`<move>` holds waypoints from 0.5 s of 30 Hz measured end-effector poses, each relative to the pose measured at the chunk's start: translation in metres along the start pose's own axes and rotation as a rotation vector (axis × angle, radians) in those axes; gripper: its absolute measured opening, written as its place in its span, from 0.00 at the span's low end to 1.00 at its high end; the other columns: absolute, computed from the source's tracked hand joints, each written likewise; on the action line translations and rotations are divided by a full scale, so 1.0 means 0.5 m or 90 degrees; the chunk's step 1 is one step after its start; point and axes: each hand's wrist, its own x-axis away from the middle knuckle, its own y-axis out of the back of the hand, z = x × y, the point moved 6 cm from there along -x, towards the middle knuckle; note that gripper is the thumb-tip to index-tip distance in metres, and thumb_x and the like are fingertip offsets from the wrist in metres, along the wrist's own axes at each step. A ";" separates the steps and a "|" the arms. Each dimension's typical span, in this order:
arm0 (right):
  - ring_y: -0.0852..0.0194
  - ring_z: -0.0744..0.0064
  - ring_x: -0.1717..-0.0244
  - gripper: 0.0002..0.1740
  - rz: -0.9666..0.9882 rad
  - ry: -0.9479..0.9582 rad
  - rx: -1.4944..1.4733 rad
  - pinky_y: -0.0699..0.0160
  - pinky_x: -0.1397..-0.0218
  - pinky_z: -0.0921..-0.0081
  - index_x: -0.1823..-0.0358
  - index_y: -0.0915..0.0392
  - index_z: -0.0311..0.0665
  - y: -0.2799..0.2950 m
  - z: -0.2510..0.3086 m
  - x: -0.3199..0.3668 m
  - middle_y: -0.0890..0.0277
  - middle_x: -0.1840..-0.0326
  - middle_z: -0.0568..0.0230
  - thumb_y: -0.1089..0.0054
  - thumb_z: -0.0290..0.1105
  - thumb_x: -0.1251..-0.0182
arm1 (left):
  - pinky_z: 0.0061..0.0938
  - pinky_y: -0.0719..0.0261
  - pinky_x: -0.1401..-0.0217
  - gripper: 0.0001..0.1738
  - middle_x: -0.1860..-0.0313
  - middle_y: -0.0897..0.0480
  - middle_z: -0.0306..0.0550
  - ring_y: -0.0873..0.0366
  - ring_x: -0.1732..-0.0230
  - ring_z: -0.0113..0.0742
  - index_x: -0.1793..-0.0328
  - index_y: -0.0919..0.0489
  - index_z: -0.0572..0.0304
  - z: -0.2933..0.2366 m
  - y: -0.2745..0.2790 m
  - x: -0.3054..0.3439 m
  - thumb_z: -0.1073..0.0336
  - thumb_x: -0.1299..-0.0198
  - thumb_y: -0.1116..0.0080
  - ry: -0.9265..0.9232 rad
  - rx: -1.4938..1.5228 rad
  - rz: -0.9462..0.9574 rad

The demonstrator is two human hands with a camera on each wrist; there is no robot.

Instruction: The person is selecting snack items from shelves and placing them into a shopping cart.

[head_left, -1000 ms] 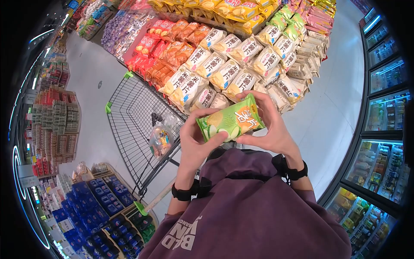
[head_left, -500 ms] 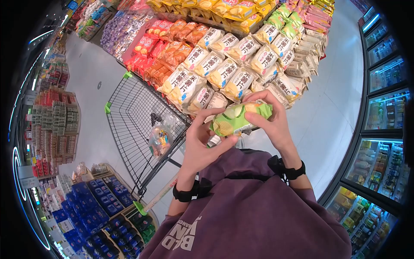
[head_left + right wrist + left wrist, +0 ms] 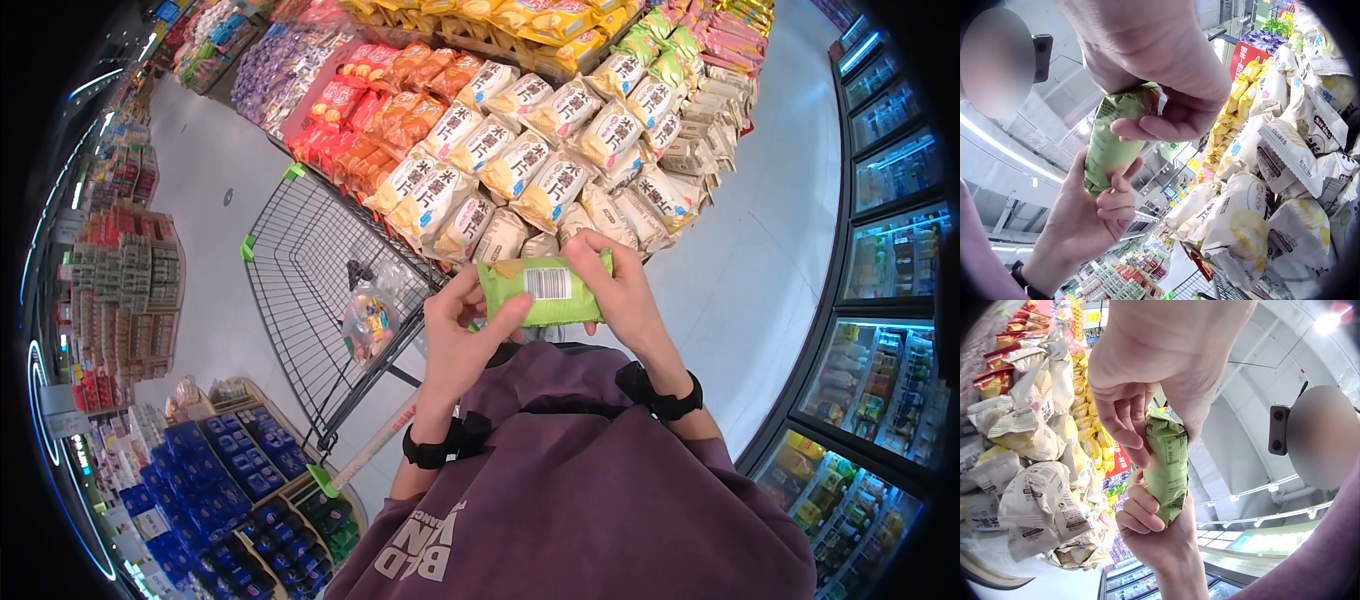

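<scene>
A green snack packet (image 3: 540,308) is held up in front of the chest, its barcode (image 3: 548,284) side turned toward the head camera. My left hand (image 3: 460,335) grips the left end, with the thumb lying across the face. At the other end my right hand (image 3: 625,295) pinches the packet, thumb on top near the upper corner. Seen from the left wrist, small dark print runs along the packet's (image 3: 1169,472) side. The right wrist view shows the fingers of both hands behind the packet (image 3: 1107,140).
Beyond the hands rises a display of white snack packets (image 3: 515,165), with red packets (image 3: 340,105) and yellow packets (image 3: 545,25) beside it. A wire shopping cart (image 3: 300,270) with a plastic bag (image 3: 368,325) in it stands on the left. Glass-door coolers (image 3: 870,380) line the right.
The packet has been turned over in both hands, from its printed front to the barcode side. Both hands have shifted their hold on its ends. The cart has stayed put.
</scene>
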 end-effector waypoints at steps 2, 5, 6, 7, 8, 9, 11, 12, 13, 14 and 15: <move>0.31 0.87 0.85 0.21 0.007 -0.004 0.002 0.36 0.86 0.85 0.63 0.22 0.36 -0.002 0.000 0.001 0.23 0.78 0.71 0.39 0.49 0.26 | 0.20 0.20 0.66 0.18 0.62 0.13 0.44 0.18 0.69 0.23 0.46 0.21 0.72 -0.001 0.002 0.003 0.69 0.37 0.31 0.009 -0.002 0.001; 0.30 0.89 0.82 0.18 0.020 0.015 0.000 0.36 0.84 0.86 0.60 0.23 0.37 -0.003 -0.002 0.003 0.22 0.74 0.71 0.37 0.47 0.27 | 0.21 0.19 0.61 0.19 0.59 0.13 0.43 0.18 0.65 0.23 0.44 0.21 0.71 -0.003 0.009 0.006 0.71 0.40 0.30 -0.029 -0.043 0.002; 0.29 0.89 0.80 0.18 0.024 0.025 -0.002 0.35 0.83 0.86 0.59 0.23 0.37 -0.003 -0.002 0.004 0.21 0.72 0.72 0.36 0.46 0.28 | 0.21 0.18 0.59 0.20 0.58 0.13 0.43 0.17 0.63 0.23 0.43 0.20 0.71 -0.005 0.011 0.007 0.72 0.41 0.29 -0.051 -0.063 0.002; 0.28 0.89 0.77 0.17 0.041 0.025 -0.011 0.34 0.79 0.86 0.56 0.24 0.37 -0.002 -0.002 0.005 0.21 0.70 0.72 0.33 0.43 0.30 | 0.22 0.18 0.56 0.22 0.56 0.13 0.43 0.17 0.60 0.24 0.42 0.20 0.71 -0.007 0.013 0.009 0.73 0.43 0.28 -0.067 -0.086 0.008; 0.27 0.89 0.73 0.17 0.058 0.025 -0.020 0.32 0.76 0.86 0.54 0.25 0.37 0.000 -0.001 0.006 0.21 0.68 0.73 0.31 0.41 0.31 | 0.23 0.18 0.53 0.24 0.54 0.14 0.44 0.17 0.58 0.26 0.42 0.20 0.70 -0.010 0.016 0.012 0.74 0.45 0.27 -0.084 -0.109 0.014; 0.25 0.89 0.70 0.18 0.074 0.025 -0.028 0.30 0.73 0.86 0.52 0.26 0.38 0.002 -0.001 0.007 0.21 0.66 0.73 0.28 0.38 0.33 | 0.24 0.18 0.50 0.26 0.51 0.15 0.44 0.17 0.55 0.27 0.41 0.20 0.70 -0.012 0.018 0.015 0.75 0.47 0.25 -0.100 -0.132 0.020; 0.24 0.87 0.62 0.22 0.099 0.112 -0.011 0.28 0.64 0.85 0.48 0.27 0.38 0.002 0.012 0.007 0.22 0.62 0.73 0.25 0.34 0.37 | 0.26 0.18 0.46 0.30 0.48 0.17 0.46 0.18 0.49 0.30 0.39 0.21 0.69 -0.019 0.019 0.011 0.76 0.51 0.23 -0.195 -0.175 0.052; 0.24 0.86 0.59 0.24 0.110 0.154 -0.004 0.26 0.60 0.84 0.46 0.28 0.39 -0.001 0.017 0.014 0.23 0.60 0.73 0.23 0.31 0.40 | 0.28 0.19 0.44 0.32 0.46 0.18 0.47 0.19 0.46 0.32 0.38 0.21 0.69 -0.021 0.021 0.016 0.76 0.53 0.22 -0.240 -0.197 0.069; 0.25 0.85 0.56 0.25 0.114 0.157 0.021 0.27 0.56 0.83 0.46 0.28 0.39 -0.002 0.015 0.020 0.24 0.58 0.72 0.23 0.29 0.41 | 0.29 0.19 0.42 0.32 0.45 0.20 0.48 0.20 0.44 0.33 0.38 0.21 0.68 -0.018 0.026 0.022 0.76 0.53 0.22 -0.253 -0.196 0.077; 0.25 0.83 0.52 0.26 0.119 0.163 0.047 0.27 0.51 0.81 0.46 0.29 0.39 -0.001 0.017 0.024 0.24 0.56 0.71 0.22 0.28 0.42 | 0.30 0.20 0.40 0.33 0.43 0.21 0.49 0.21 0.42 0.34 0.38 0.20 0.68 -0.016 0.031 0.025 0.77 0.54 0.22 -0.269 -0.195 0.085; 0.25 0.82 0.49 0.27 0.122 0.172 0.075 0.27 0.47 0.80 0.45 0.29 0.39 -0.004 0.021 0.027 0.25 0.54 0.70 0.22 0.26 0.43 | 0.31 0.21 0.38 0.33 0.42 0.22 0.49 0.22 0.39 0.36 0.38 0.20 0.67 -0.019 0.033 0.026 0.77 0.55 0.22 -0.289 -0.193 0.094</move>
